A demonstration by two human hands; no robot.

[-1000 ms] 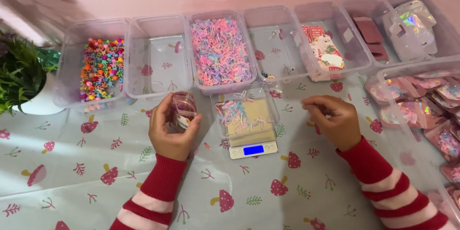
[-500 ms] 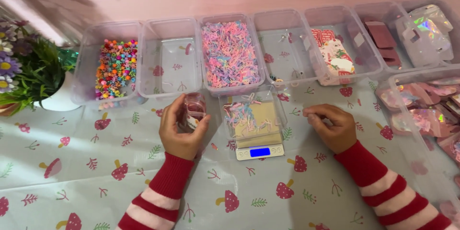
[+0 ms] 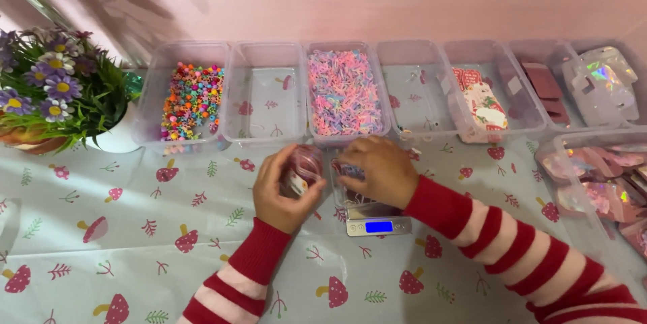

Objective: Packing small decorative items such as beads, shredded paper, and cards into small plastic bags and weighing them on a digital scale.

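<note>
Small clear pinkish pouch point(image 3: 301, 170) clasped in left hand point(image 3: 283, 189) (right hand point(image 3: 377, 170) grasping the scale's tray point(image 3: 350, 192)).

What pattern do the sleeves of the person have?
Red and pale pink stripes, on both the left sleeve and the right sleeve, seen in the head view.

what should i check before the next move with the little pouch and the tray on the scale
1. Left hand grips the small pouch: ok.
2. Right hand is over the clear tray on the scale: ok.
3. Scale display lit: ok; reading cannot be told.
4. Pouch mouth open: cannot tell, fingers hide it.
5. Bin of pink and lilac pieces stands just behind the hands: ok.
</note>
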